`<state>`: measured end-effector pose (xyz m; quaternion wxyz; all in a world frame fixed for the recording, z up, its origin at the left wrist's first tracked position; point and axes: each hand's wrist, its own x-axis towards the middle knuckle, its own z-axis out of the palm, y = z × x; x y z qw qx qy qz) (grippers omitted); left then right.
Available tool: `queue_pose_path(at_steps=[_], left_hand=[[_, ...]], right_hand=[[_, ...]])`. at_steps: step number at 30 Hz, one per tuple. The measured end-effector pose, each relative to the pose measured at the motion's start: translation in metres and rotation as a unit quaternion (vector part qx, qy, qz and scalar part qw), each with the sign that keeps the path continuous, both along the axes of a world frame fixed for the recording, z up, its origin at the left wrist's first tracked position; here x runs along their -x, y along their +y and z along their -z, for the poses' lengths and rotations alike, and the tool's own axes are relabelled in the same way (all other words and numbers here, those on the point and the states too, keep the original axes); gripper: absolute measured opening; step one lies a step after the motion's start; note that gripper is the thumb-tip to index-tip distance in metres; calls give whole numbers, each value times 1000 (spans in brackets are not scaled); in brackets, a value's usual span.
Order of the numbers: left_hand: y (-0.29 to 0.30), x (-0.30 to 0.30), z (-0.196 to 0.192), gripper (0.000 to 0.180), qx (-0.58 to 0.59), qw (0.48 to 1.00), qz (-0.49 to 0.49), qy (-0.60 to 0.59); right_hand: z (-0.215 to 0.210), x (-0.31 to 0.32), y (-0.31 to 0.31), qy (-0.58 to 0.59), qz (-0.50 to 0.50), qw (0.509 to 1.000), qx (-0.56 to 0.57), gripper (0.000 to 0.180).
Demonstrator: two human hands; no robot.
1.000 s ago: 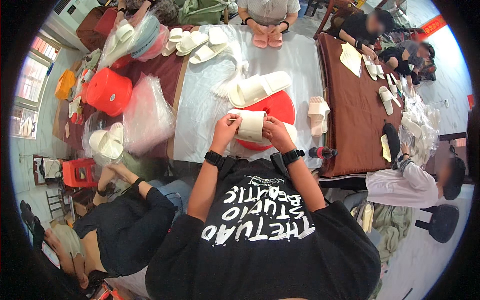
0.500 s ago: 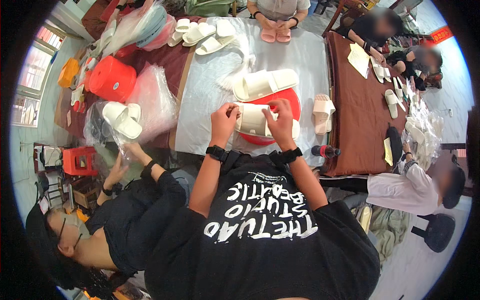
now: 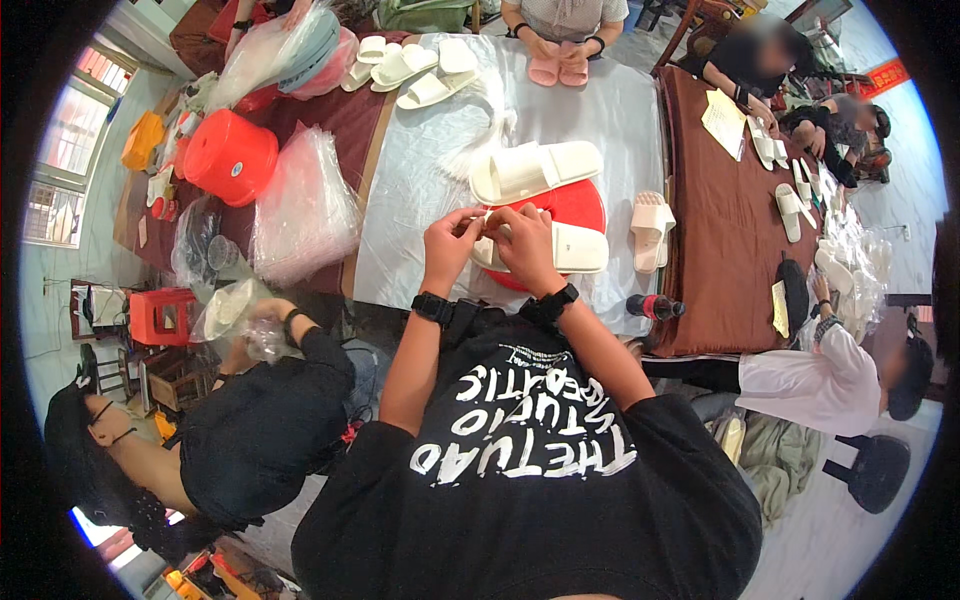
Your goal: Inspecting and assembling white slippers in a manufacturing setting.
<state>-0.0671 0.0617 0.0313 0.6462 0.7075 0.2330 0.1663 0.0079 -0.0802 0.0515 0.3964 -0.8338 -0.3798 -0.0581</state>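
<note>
Both hands meet over the left end of a cream slipper [image 3: 584,250], which lies sole down, near the person's body, on a red round base [image 3: 580,205] that stands on the table [image 3: 405,235]. The left hand [image 3: 452,238] has its fingers bent in toward the thumb at the slipper's left end; the right hand [image 3: 527,240] arches over the middle with its fingertips drawn together close to the left hand's. Whether either hand pinches the strap edge or some small thing there cannot be told, since the fingers cover the spot. A matching slipper [image 3: 540,172] lies just beyond, also over the red base, its broad strap raised above the footbed. A patterned slipper [image 3: 652,232] and a dark bottle [image 3: 655,307] are to the right, apart from the hands. The near slipper looks like moulded foam or soft plastic, so it should be light, springy and hard to break; its smooth skin may slide a little on the red base. The thick sole edge near the heel would give a steady hold, while the strap would probably flex if squeezed, so a gentle grip suits it better.
</note>
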Motion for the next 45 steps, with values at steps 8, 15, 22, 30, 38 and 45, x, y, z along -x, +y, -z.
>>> queue_pose_path(at_steps=[8,15,22,30,38,45], left_hand=[[13,1,-4,24,77,994,69,-37],[6,-1,4,26,222,972,48,-61],[1,-4,3,26,222,972,30,-69],[-1,-3,4,25,159,985,32,-53],[-2,-4,7,23,116,991,37,-57],[-4,-5,8,18,100,992,34,-65]], right_hand=[[6,-8,-9,52,11,998,-30,11],[9,-8,-10,70,17,996,-59,10],[8,-7,-7,60,26,996,-57,9],[14,-8,-6,75,35,995,-64,7],[15,-8,-6,77,38,994,-68,7],[13,-7,-6,94,41,992,-80,8]])
